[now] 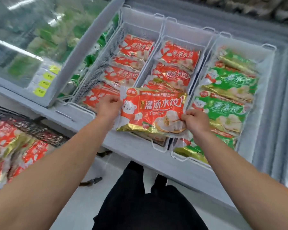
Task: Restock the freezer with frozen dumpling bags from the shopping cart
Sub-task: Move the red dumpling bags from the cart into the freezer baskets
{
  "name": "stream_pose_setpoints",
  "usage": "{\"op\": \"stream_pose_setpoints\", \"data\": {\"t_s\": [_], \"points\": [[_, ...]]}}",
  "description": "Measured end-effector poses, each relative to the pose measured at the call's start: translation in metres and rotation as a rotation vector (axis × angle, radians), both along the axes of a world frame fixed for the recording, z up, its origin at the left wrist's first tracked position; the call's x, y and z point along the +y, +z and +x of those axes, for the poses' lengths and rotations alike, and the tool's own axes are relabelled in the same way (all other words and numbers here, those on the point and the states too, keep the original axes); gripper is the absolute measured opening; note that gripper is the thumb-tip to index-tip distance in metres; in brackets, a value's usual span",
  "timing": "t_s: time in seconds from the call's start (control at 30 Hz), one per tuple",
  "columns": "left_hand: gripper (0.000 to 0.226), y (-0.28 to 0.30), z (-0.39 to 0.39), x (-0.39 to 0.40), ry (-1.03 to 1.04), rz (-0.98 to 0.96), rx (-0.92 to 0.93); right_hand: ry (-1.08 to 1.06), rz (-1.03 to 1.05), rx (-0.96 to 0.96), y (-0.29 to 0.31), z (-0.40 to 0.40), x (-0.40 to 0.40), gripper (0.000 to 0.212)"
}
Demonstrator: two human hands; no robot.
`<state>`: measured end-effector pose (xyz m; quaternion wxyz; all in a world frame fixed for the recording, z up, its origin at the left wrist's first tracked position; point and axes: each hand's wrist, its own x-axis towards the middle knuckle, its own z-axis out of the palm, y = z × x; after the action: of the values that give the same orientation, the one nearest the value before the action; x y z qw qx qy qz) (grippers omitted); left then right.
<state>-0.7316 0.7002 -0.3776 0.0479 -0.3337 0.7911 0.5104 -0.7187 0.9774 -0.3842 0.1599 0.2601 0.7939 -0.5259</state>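
Both hands, left hand [109, 103] and right hand [195, 119], are gripping a red dumpling bag [151, 110] over the freezer's middle basket [169, 146], probably needing lowering flat onto the stack

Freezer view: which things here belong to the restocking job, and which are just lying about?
Job:
- red dumpling bag, gripped by left hand and right hand
- middle wire basket, holding red bags
- left wire basket, also red bags
- red bags in the shopping cart

Lying about:
- green dumpling bags in the right basket
- yellow price tags
- closed glass lid
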Motion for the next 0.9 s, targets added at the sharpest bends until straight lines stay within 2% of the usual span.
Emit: {"op": "stream_pose_setpoints", "data": {"t_s": [0.1, 0.27, 0.37, 0.43, 0.6, 0.73, 0.9], "points": [[0.019, -0.020, -0.034, 0.004, -0.131, -0.068, -0.065, -0.082, 0.021, -0.076, -0.023, -0.006, -0.002, 0.028], [0.009, -0.062, -0.074, -0.002, -0.272, -0.092, -0.201, -0.205, 0.084, -0.210, -0.058, -0.013, -0.019, 0.020], [0.001, -0.086, -0.093, -0.005, -0.377, -0.129, -0.271, -0.196, 0.171, -0.278, -0.078, -0.018, -0.033, 0.012], [0.006, -0.093, -0.099, -0.008, -0.448, -0.177, -0.329, -0.186, 0.208, -0.332, -0.088, -0.017, -0.042, 0.012], [0.011, -0.106, -0.105, -0.020, -0.620, -0.286, -0.399, -0.032, 0.307, -0.433, -0.113, -0.018, -0.055, 0.010], [0.017, -0.107, -0.105, -0.019, -0.937, -0.532, -0.446, 0.140, 0.355, -0.608, -0.126, -0.016, -0.059, 0.005], [0.020, -0.100, -0.098, -0.016, -1.161, -0.580, -0.580, 0.234, 0.383, -0.656, -0.110, -0.018, -0.057, 0.032]]}}
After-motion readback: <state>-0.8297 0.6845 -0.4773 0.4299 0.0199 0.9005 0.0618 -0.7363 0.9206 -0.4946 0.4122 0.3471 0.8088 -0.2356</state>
